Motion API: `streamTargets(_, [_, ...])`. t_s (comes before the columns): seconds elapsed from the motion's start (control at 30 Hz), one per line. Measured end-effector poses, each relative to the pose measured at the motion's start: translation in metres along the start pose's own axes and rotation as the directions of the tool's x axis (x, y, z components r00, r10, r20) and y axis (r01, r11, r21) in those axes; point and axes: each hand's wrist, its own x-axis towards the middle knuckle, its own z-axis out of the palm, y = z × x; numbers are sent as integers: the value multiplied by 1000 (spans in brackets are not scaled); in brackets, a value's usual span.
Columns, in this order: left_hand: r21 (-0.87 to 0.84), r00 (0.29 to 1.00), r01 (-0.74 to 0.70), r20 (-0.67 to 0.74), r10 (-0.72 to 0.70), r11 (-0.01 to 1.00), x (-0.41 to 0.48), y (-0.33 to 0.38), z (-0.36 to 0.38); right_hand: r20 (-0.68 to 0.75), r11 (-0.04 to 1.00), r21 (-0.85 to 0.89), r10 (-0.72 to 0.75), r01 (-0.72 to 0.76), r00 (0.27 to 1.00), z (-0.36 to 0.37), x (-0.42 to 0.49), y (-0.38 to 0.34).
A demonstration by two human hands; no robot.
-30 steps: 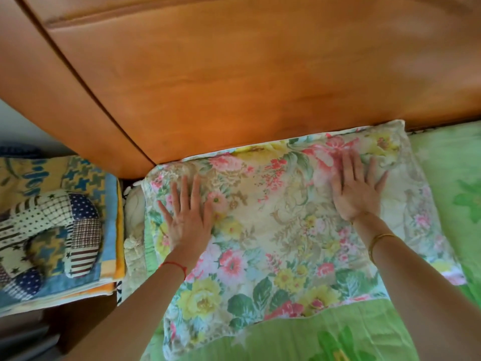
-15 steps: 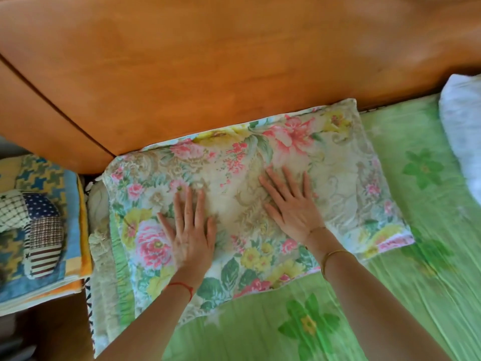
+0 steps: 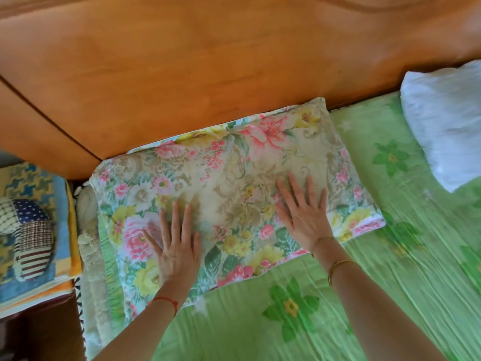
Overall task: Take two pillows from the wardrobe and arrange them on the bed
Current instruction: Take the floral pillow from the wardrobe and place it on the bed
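Note:
A floral pillow (image 3: 229,173) lies flat on the green flowered bed sheet (image 3: 338,308), its far edge against the wooden headboard (image 3: 208,74). My left hand (image 3: 177,246) presses palm down on the pillow's near left part, fingers spread. On the pillow's right part rests my right hand (image 3: 304,214), also flat with fingers apart. A white pillow (image 3: 445,121) lies on the bed at the far right, partly cut off by the frame edge.
A stack of folded patterned blankets (image 3: 33,230) with a patchwork cushion (image 3: 28,230) on top sits to the left of the bed. A beige fringed cover (image 3: 91,256) hangs along the bed's left edge.
My right hand has slid from the pillow's middle toward its right side. The view has shifted, bringing more of the white pillow into sight. My left hand stays pressed on the left part.

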Motion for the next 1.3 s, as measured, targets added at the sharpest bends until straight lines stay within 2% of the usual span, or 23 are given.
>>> streamTargets(0.07, [13,997,-67,25,67,998,-9,9,3,1,999,40,31,-31,1000,6,-9,6])
streamTargets(0.13, [34,996,-76,56,74,997,-16,13,7,10,993,97,68,-69,998,12,-16,12])
streamTargets(0.27, [63,995,11,99,-17,998,-21,12,11,64,975,190,103,-114,993,21,-19,21])
streamTargets(0.43, [44,988,99,112,-104,994,-22,15,10,174,928,254,234,-273,957,24,-15,41])
streamTargets(0.6, [27,974,166,153,-168,986,-39,2,1,273,838,256,416,-482,867,15,-33,51])
streamTargets(0.7, [13,963,194,189,-193,981,-61,-16,-8,181,841,191,476,-506,861,5,-55,36])
streamTargets(0.8, [16,959,184,217,-183,983,-85,-30,-18,-39,863,290,441,-413,897,-1,-75,2])
streamTargets(0.87, [-24,957,182,236,-171,983,-99,-35,-24,-27,867,364,376,-341,926,1,-85,-31])
streamTargets(0.93, [-56,952,207,244,-187,977,-111,-37,-33,196,745,491,410,-451,891,6,-90,-66])
streamTargets(1.03, [-158,977,161,163,-135,974,-126,-41,-35,505,497,582,400,-644,765,24,-97,-112])
streamTargets(1.1, [-274,980,151,165,-108,950,-134,-36,-36,675,264,612,317,-746,666,40,-106,-132])
streamTargets(1.13, [-324,966,198,227,-127,925,-136,-36,-39,738,136,615,247,-777,628,48,-112,-145])
streamTargets(1.17, [-334,938,262,307,-159,906,-138,-36,-39,768,62,613,188,-788,612,54,-117,-155])
streamTargets(1.23, [-306,888,357,404,-219,883,-141,-40,-34,807,-3,582,127,-813,577,59,-121,-175])
streamTargets(1.3, [-296,865,405,430,-258,865,-144,-43,-30,834,-97,550,98,-829,542,61,-118,-195])
